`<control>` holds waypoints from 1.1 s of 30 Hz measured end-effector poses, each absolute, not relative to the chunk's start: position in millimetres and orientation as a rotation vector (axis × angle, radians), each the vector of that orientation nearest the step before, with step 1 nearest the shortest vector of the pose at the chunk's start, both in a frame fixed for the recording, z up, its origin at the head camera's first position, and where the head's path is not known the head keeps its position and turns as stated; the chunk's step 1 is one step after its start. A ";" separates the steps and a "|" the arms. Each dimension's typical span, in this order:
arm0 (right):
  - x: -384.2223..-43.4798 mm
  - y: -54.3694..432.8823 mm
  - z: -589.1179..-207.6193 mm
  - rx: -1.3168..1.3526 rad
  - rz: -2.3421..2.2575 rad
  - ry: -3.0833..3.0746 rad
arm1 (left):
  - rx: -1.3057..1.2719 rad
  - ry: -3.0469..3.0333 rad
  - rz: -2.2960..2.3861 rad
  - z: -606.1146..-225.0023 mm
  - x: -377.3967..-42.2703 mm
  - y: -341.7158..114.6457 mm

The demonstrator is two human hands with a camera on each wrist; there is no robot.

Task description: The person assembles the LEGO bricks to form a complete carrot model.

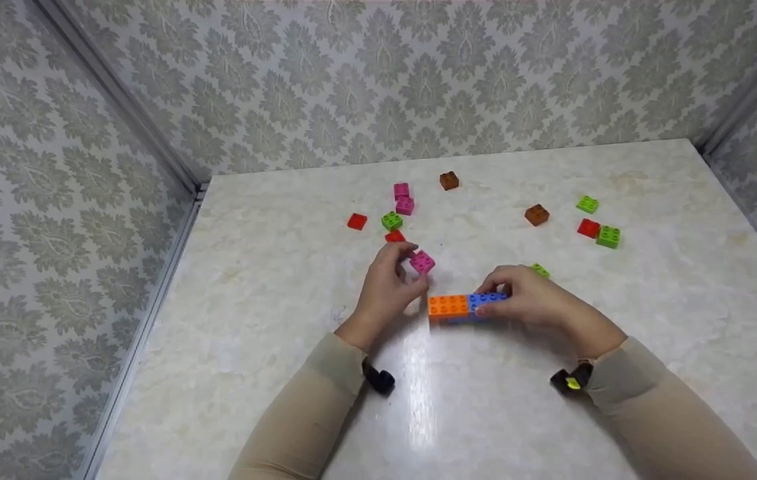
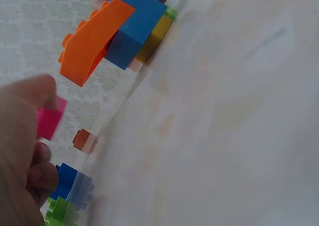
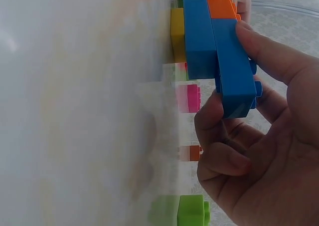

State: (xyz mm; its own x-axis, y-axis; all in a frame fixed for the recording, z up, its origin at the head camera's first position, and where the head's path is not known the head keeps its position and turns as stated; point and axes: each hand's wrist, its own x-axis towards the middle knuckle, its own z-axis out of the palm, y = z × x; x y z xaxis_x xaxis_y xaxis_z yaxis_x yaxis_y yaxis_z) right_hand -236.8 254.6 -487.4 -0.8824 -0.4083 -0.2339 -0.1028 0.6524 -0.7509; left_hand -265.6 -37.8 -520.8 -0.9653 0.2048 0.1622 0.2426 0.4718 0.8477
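The left hand [image 1: 388,280] pinches a small pink brick [image 1: 422,261] between thumb and fingers, studs up, just above and left of a joined block. Part of that pink brick [image 2: 51,118] shows behind the fingers in the left wrist view. The right hand [image 1: 531,297] grips the block's right end. On the block's top layer, an orange brick [image 1: 447,305] sits beside a blue brick [image 3: 236,66]. Another blue brick [image 3: 201,36] lies beneath them. A yellow brick [image 3: 177,34] shows against it on the table side; whether it is joined cannot be told.
Loose bricks lie across the marbled table [image 1: 231,320]: red [image 1: 357,221], green [image 1: 391,221], pink [image 1: 404,205] and brown [image 1: 449,180] ahead of the left hand. Brown [image 1: 537,215], red [image 1: 588,228] and green [image 1: 608,237] bricks lie farther right. Patterned walls [image 1: 378,80] stand behind.
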 end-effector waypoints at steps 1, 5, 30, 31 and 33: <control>-236.8 254.7 -487.3 -0.400 -1.096 2.487 | -0.453 -2.620 -1.572 -521.6 -265.6 -38.3; -236.6 256.5 -486.1 -0.394 -1.090 2.488 | -0.605 -2.489 -1.641 -522.1 -264.9 -38.9; -238.5 256.7 -490.0 -0.404 -1.117 2.500 | -0.795 -2.507 -1.970 -508.1 -235.9 -50.4; -238.7 256.4 -490.1 -0.398 -1.116 2.497 | -0.792 -2.523 -1.976 -509.2 -236.0 -50.7; -238.8 256.2 -490.0 -0.384 -1.115 2.492 | -0.793 -2.569 -1.985 -511.3 -236.3 -51.3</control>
